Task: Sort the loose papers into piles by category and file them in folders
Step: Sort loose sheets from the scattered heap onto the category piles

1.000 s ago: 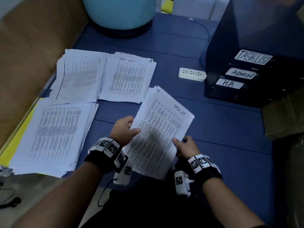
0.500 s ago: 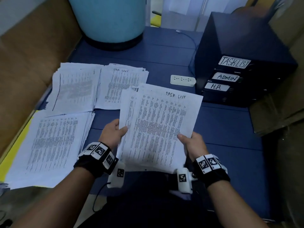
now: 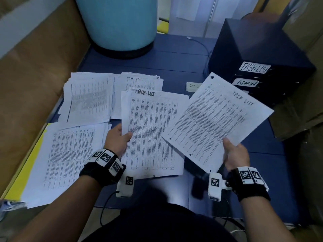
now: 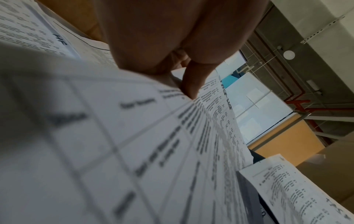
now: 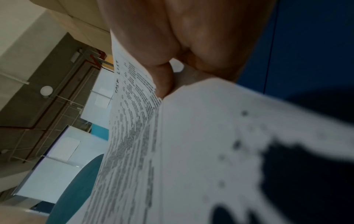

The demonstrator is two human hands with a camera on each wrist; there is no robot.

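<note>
My left hand (image 3: pixel 120 138) grips a stack of printed sheets (image 3: pixel 152 133) headed "TASK LIST", held above the blue table (image 3: pixel 183 60); its thumb (image 4: pixel 191 84) lies on top of the stack (image 4: pixel 114 151). My right hand (image 3: pixel 232 152) pinches a single "TASK LIST" sheet (image 3: pixel 216 119) by its lower corner, tilted to the right and apart from the stack; that sheet (image 5: pixel 191 151) curves under the thumb (image 5: pixel 162 78). A dark file box (image 3: pixel 262 55) at the right carries the labels "TASKLIST" (image 3: pixel 254 67) and "ADMIN" (image 3: pixel 245 82).
Three paper piles lie on the table's left: far left (image 3: pixel 89 98), a "TASK LIST" pile (image 3: pixel 139 81) beside it, and a near pile (image 3: pixel 70 154) over a yellow folder (image 3: pixel 26 170). A white power strip (image 3: pixel 194 86) and a blue drum (image 3: pixel 118 23) stand behind.
The papers were lifted off the table. My right hand has drawn the top sheet away from the stack to the right, while the left hand keeps the remaining sheets.
</note>
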